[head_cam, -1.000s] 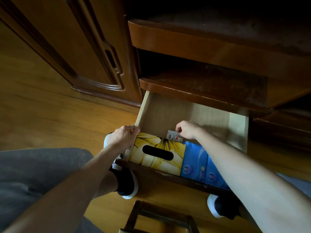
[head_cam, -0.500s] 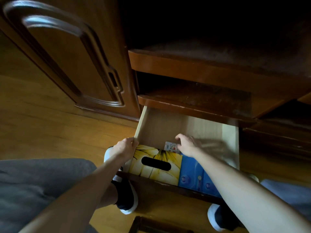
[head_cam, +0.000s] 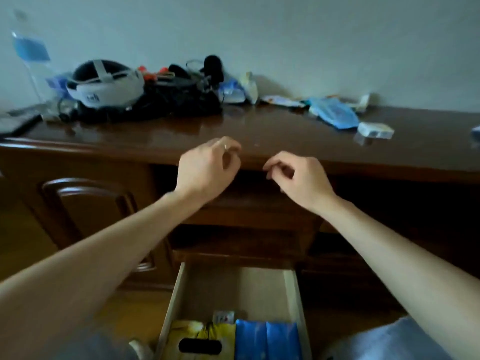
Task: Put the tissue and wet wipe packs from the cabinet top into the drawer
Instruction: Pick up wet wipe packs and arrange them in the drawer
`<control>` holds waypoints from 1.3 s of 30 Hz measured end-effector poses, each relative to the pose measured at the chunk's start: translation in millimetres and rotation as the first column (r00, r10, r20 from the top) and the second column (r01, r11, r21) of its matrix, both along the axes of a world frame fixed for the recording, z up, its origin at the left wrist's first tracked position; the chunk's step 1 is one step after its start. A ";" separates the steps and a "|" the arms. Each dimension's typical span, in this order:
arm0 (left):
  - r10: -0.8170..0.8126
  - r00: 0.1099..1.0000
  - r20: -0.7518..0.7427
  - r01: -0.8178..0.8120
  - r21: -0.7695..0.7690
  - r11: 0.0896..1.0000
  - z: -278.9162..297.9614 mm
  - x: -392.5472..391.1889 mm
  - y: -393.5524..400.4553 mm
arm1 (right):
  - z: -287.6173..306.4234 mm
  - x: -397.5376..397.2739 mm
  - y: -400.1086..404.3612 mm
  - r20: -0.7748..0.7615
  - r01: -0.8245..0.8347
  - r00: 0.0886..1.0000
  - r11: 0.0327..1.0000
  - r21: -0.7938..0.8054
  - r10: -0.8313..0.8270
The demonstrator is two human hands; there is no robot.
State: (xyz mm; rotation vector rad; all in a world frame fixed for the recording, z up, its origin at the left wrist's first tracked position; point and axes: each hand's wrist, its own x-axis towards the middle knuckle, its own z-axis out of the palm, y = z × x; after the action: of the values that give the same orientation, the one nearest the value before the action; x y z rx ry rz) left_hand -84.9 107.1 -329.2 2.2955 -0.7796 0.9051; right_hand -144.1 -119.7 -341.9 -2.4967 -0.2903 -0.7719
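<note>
White headset [head_cam: 104, 84] beside black bag [head_cam: 166, 102]

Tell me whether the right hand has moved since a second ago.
Yes. The right hand has left the open drawer and risen to the cabinet top's front edge, holding nothing.

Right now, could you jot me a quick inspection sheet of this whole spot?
Surface: glossy dark wooden cabinet top.
Job's things: blue plastic pack and small white pack on top; yellow tissue box and blue packs in the open pale wooden drawer.
Clutter: white headset, black bag.
Hands: left hand and right hand raised, loosely curled, holding nothing.
Cables: dark tangle by the headset, unclear.
Surroundings: pale wall.
</note>
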 end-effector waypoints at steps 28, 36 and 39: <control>0.082 0.950 -0.302 0.089 0.512 0.854 15.0 366.1 -288.2 | 36.4 265.1 -209.0 -0.319 0.613 0.596 0.674 -0.412 -0.737; 0.136 0.991 0.004 -0.086 0.790 0.608 47.4 351.9 -298.8 | 46.0 262.1 -202.9 -0.274 0.609 0.555 0.608 -0.509 -0.786; 0.110 0.992 0.069 -0.118 0.829 0.547 48.6 329.2 -280.6 | 49.2 247.0 -190.4 -0.164 0.583 0.576 0.543 -0.605 -0.801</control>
State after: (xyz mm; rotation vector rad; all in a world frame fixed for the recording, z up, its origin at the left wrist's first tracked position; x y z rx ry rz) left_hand 244.3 -173.5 -280.7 3.2061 -1.2845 0.6459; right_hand 102.9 -310.1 -292.8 -3.2105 0.8980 -0.4018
